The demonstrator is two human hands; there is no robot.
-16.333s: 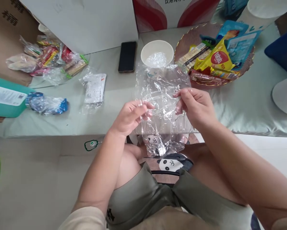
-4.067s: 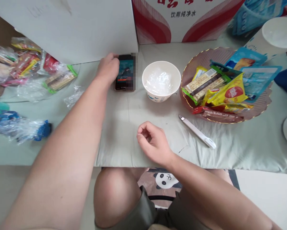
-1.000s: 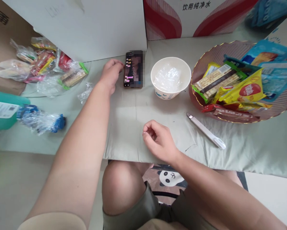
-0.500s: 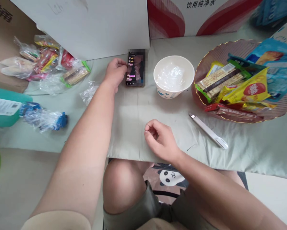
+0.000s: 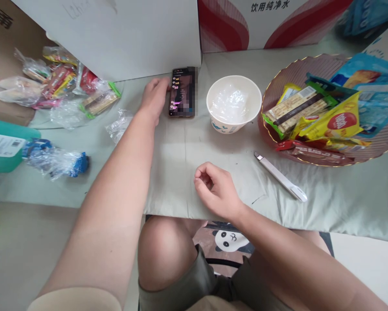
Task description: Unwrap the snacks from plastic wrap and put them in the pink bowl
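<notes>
Partly pixelated: phone (image 5: 181, 96) | left hand (image 5: 153, 98) — grip blurred, can't tell | right hand (image 5: 218, 192) — curled together

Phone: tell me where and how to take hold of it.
Pinch the phone by both long edges at its near end, likely best coming from the person's side. It is a thin slab, screen up, and nothing stands before that end, whereas its far end sits by the white box.

Chinese lettering, legible
饮用纯净水 on the red-and-white carton (image 5: 259, 26), opposite the desk's (image 5: 171, 172) front edge; 桶 on the brown box (image 5: 6, 56).
</notes>
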